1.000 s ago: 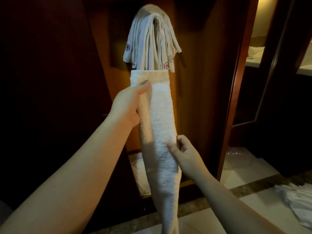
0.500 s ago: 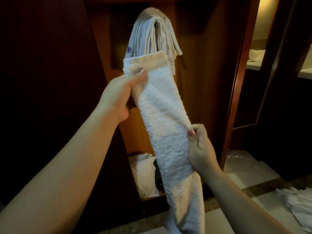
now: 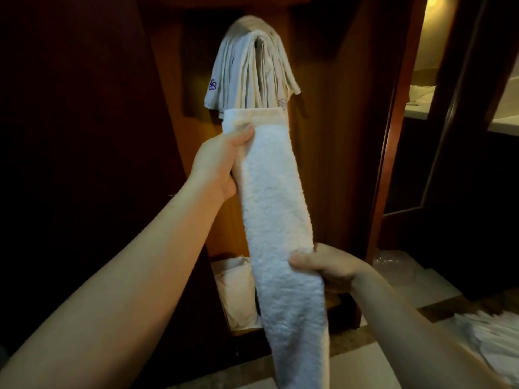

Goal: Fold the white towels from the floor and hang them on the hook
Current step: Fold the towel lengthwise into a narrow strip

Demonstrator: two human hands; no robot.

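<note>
A long folded white towel (image 3: 276, 220) hangs upright in front of the wooden wall (image 3: 331, 169), just below the towels already draped on the hook (image 3: 254, 71), its top pinched by the left hand (image 3: 219, 161) and its middle gripped by the right hand (image 3: 328, 266).

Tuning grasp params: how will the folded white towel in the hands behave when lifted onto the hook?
Likely floppy: the folded towel droops below the right hand. Probably grippy, since its terry surface looks rough. Seems light: the left hand holds its top with a thumb pinch.
</note>
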